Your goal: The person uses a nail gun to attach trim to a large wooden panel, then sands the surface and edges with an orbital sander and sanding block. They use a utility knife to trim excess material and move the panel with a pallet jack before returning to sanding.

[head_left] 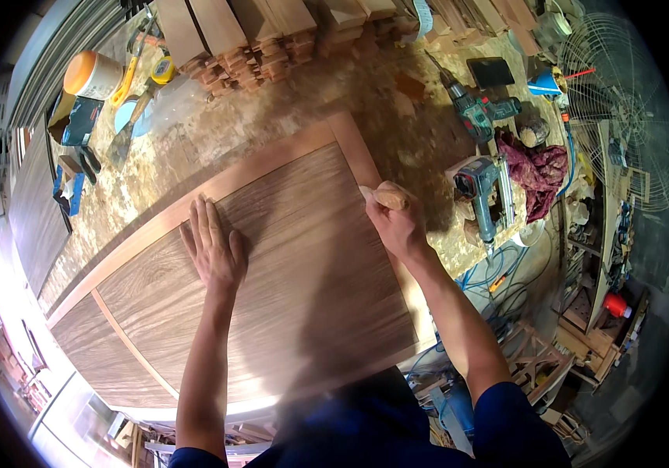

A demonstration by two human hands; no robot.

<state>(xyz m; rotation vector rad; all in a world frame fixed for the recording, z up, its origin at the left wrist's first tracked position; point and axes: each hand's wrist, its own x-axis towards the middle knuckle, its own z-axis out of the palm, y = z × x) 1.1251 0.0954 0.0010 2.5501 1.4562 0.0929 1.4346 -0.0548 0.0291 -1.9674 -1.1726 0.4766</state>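
A large wood-grain panel [295,234] lies on the workbench in front of me, bordered by lighter wooden strips. My left hand [214,246] rests flat near its far edge, fingers spread and their tips on the far border strip [171,218]. At the right border strip [358,156], my right hand [398,222] is closed round a wooden-handled tool [391,196]. What looks like its pale blade tip points left at the strip; the fist hides most of the tool, so its exact kind is unclear.
Stacked wooden slats [264,31] line the bench's far side. To the right are a cordless drill [475,113], a nail gun [481,187], a dark red cloth [533,171] and a wire fan guard [623,101]. At left stand a white tub [93,76] and a putty knife [128,132].
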